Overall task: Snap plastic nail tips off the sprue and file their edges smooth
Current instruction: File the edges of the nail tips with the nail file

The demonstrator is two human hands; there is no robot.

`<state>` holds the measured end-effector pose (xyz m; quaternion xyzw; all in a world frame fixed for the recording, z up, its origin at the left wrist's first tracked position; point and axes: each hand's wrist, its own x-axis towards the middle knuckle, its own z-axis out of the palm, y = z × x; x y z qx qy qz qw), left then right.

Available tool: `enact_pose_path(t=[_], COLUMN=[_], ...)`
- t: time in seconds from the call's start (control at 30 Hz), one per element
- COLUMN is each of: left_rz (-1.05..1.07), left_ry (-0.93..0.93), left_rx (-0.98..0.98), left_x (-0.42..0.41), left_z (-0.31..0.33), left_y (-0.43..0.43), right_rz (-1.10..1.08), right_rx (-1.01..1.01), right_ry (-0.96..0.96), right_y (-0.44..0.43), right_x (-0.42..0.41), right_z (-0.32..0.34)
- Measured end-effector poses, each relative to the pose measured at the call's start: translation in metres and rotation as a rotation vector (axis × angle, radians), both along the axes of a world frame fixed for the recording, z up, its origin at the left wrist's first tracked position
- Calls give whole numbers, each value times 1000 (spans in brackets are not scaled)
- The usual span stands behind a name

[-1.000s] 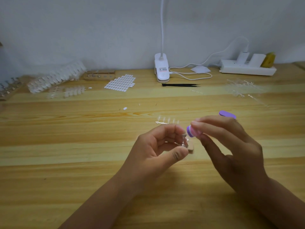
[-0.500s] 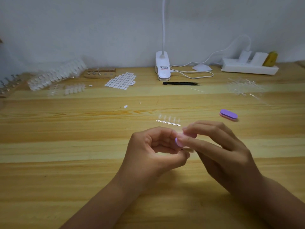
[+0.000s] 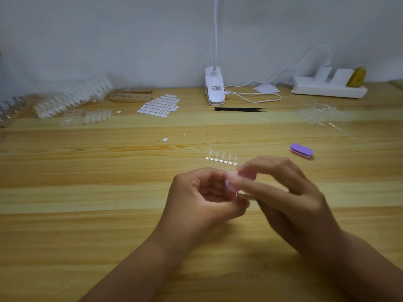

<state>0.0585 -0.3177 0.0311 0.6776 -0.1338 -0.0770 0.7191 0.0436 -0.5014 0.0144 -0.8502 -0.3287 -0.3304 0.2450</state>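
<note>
My left hand [image 3: 205, 199] is curled and pinches a small clear nail tip [image 3: 242, 195] between thumb and fingers, mostly hidden. My right hand [image 3: 283, 199] grips a small purple-and-pink file block [image 3: 235, 182] against the tip; it is blurred with motion. A clear sprue [image 3: 222, 159] with several tips lies on the wooden table just beyond my hands. A second purple file block [image 3: 301, 150] lies to the right of it.
Along the back of the table [image 3: 87, 214] stand a white clip lamp [image 3: 214, 88], black tweezers [image 3: 239, 109], a power strip [image 3: 329, 89], a sheet of white stickers [image 3: 160, 105], stacks of clear sprues [image 3: 72, 99] at left and loose clear pieces [image 3: 320, 113] at right.
My right hand has moved the file down and left from above the nail tip onto it. The second file block has come into full view behind my fingers.
</note>
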Motion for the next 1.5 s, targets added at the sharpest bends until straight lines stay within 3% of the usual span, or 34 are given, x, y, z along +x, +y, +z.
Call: enact_pose_path(t=[0.1, 0.2, 0.4, 0.57, 0.7, 0.8, 0.9, 1.03, 1.17, 1.3, 1.5], left_rz=[4, 25, 8, 7, -139, -181, -203, -266, -278, -259, -290], left_ry=[-7, 17, -4, 34, 60, 104, 91, 36, 58, 70, 29], left_rx=[11, 34, -20, -84, -274, -375, -359, -274, -218, -215, -211], left_x=[-1, 1, 1, 5, 6, 9, 10, 9, 9, 10, 11], left_z=[0, -3, -3, -4, 0, -1, -3, -4, -5, -8, -10], left_y=[0, 1, -1, 2, 4, 6, 4, 4, 5, 5, 5], right_rz=[62, -32, 30, -118, -34, -103, -148, -78, -155, -135, -106], right_rx=[-62, -61, 20, 209, 348, 355, 422, 314, 322, 287, 275], right_ry=[16, 23, 78, 80, 65, 53, 83, -66, -3, -98, -90], right_y=[-1, -14, -2, -12, 5, 3, 0, 6, 1, 8, 9], right_x=[1, 4, 3, 6, -1, 2, 1, -3, 2, -2, -3], right_z=[-1, 3, 0, 5, 5, 4, 2, 2, -1, 1, 1])
